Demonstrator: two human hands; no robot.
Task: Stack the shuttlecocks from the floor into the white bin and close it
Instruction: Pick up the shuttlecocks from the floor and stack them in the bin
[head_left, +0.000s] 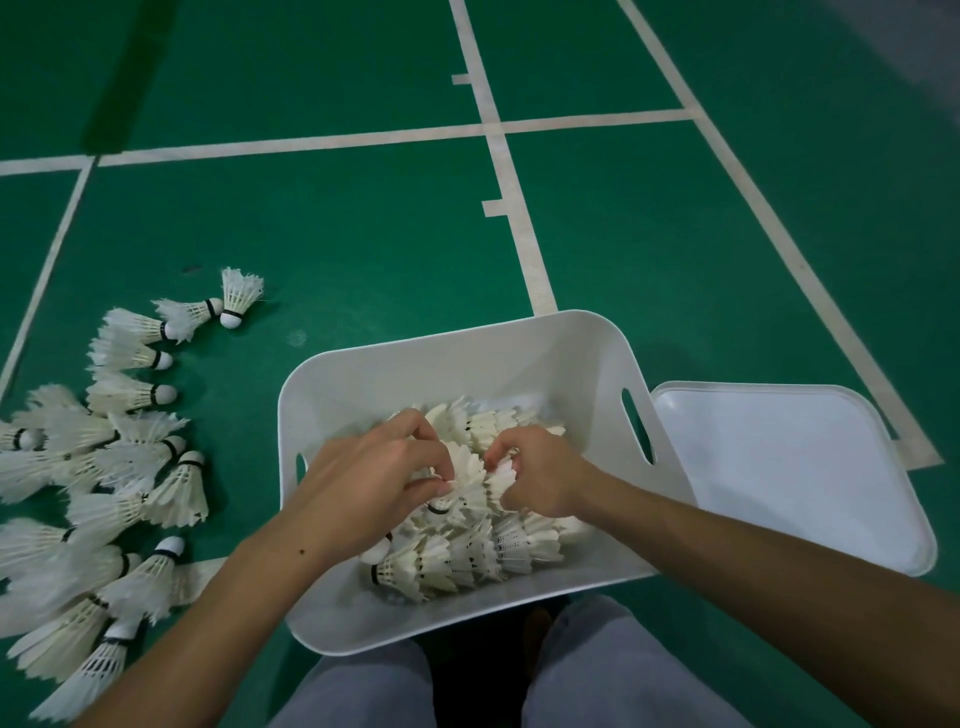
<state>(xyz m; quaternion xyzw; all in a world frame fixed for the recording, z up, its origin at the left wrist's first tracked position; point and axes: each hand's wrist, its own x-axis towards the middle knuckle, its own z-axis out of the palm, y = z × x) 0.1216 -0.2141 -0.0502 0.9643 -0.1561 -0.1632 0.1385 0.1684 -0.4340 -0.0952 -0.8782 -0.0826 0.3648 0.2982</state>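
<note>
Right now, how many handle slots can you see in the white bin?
2. The right slot faces the lid; the left slot is opposite, partly behind the left hand.

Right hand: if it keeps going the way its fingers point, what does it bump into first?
The right hand points leftward, so it would probably meet the left hand first, across the shuttlecocks both pinch inside the white bin. Depth is uncertain.

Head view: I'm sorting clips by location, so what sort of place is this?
Most likely an indoor badminton court: a green floor with white court lines, and feather shuttlecocks scattered on it.
</note>
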